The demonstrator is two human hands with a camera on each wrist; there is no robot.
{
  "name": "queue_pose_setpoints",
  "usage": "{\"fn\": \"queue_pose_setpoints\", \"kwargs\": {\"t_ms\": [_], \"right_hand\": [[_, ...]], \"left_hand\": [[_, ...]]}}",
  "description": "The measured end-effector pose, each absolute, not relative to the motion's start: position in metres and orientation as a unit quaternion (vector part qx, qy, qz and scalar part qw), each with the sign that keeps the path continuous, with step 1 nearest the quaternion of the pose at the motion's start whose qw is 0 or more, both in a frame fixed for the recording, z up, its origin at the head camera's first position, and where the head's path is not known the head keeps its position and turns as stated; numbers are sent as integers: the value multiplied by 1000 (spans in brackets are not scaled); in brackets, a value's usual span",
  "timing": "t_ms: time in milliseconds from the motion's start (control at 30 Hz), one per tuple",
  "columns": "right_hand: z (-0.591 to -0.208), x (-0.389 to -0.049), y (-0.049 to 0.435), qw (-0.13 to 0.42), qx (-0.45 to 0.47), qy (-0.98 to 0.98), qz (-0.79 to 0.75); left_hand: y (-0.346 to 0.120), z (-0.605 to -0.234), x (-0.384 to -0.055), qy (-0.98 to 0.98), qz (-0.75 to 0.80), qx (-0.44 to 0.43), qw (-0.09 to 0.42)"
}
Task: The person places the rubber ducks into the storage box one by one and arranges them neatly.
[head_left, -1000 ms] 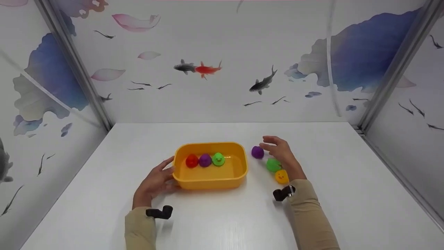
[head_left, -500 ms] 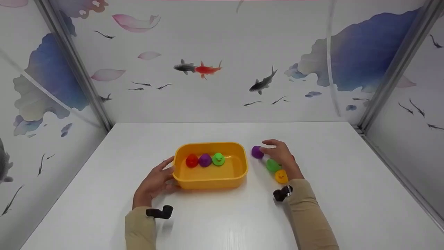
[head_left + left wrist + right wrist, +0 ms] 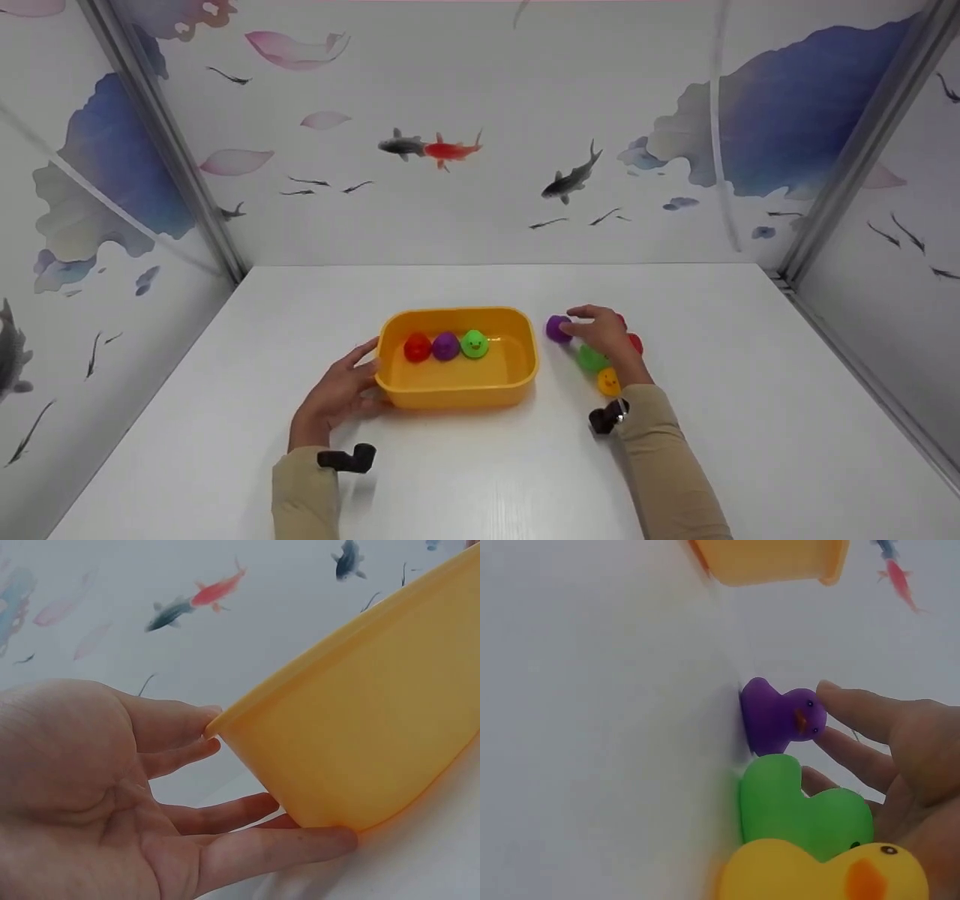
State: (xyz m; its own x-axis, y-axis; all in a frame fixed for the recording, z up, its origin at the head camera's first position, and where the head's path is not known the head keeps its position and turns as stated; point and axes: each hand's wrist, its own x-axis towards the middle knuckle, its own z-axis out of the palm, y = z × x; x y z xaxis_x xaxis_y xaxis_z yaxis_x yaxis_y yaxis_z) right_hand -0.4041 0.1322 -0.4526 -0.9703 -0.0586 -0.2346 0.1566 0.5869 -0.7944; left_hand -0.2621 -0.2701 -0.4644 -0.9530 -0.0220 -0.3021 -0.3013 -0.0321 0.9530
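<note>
A yellow plastic tub (image 3: 457, 397) holds a red toy (image 3: 417, 347), a purple toy (image 3: 446, 346) and a green rubber duck (image 3: 475, 344) in a row. Along its left end lies my left hand (image 3: 339, 394); the left wrist view has extended fingers touching the rim and outer wall. To the right of the tub my right hand (image 3: 606, 334) reaches a purple rubber duck (image 3: 776, 716) standing on the table. One fingertip touches the duck's head and another lies close by it, the fingers not curled round it.
Beneath the right hand and wrist stand a green rubber duck (image 3: 795, 802) and a yellow rubber duck (image 3: 810, 877). Red toys (image 3: 636, 343) peek out behind the hand, partly hidden. White panels with painted fish enclose the white table (image 3: 465, 480) at the back and sides.
My right hand has come down and slightly left onto the purple duck, uncovering red toys behind it. The left hand and the tub keep their places.
</note>
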Motion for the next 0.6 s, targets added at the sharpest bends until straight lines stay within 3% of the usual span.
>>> {"fn": "queue_pose_setpoints", "kwargs": {"t_ms": [600], "right_hand": [[-452,-401,126,126,53,882,-451]], "left_hand": [[-270,-467,-262,687,711,-118,94]]}}
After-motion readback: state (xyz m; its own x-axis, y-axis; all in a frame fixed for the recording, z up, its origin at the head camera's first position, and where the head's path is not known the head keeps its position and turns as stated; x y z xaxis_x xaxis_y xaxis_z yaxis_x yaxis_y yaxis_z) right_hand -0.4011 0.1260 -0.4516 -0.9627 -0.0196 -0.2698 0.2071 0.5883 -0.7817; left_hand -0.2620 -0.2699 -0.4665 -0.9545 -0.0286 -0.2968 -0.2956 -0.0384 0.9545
